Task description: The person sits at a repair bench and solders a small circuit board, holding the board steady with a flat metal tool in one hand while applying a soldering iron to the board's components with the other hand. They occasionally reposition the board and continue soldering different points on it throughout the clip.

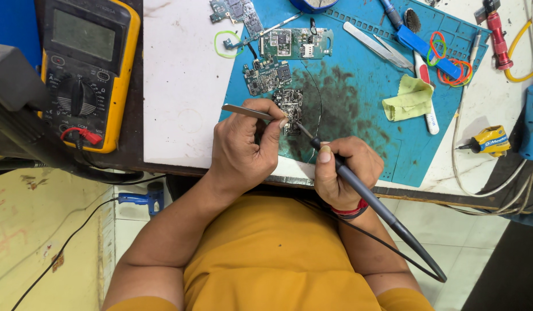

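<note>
The blue mat point(358, 86) carries several circuit boards, tweezers, a yellow cloth point(409, 99) and rubber bands. The board point(289, 109) being worked on is small, dark and crowded with parts, on the mat's stained patch. The left hand point(243, 147) pinches tweezers point(246, 111) at its edge; the right hand point(344, 170) grips a soldering iron point(381, 210), tip on it.

Four circuit boards point(289, 109), two tweezers point(376, 46), one multimeter point(85, 69), one cloth point(409, 99).
</note>
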Demonstrator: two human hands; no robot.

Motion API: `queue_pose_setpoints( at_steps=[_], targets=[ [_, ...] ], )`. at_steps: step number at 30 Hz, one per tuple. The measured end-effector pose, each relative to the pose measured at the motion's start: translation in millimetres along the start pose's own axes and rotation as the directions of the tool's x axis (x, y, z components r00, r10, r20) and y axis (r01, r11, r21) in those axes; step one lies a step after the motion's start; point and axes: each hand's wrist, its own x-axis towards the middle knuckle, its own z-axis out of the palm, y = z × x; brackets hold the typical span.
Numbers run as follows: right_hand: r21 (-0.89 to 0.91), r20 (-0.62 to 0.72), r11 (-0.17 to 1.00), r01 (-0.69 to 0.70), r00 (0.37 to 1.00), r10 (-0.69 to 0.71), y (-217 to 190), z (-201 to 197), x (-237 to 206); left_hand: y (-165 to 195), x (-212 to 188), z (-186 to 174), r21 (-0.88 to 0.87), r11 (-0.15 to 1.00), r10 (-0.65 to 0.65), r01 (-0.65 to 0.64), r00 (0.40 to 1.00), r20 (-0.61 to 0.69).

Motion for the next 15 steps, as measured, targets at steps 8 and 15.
queue_pose_setpoints(
  at_steps=[8,15],
  targets=[
    [0.004,-0.009,1.0,-0.013,1.0,0.013,-1.9,1.7,3.9,4.1,2.7,-2.1,-0.01,1.0,-0.012,0.012,1.0,-0.009],
    [0.019,-0.01,1.0,0.001,1.0,0.0,-1.7,2.7,6.4,4.7,4.4,-4.2,-0.001,1.0,0.002,-0.002,1.0,-0.014]
  ],
)
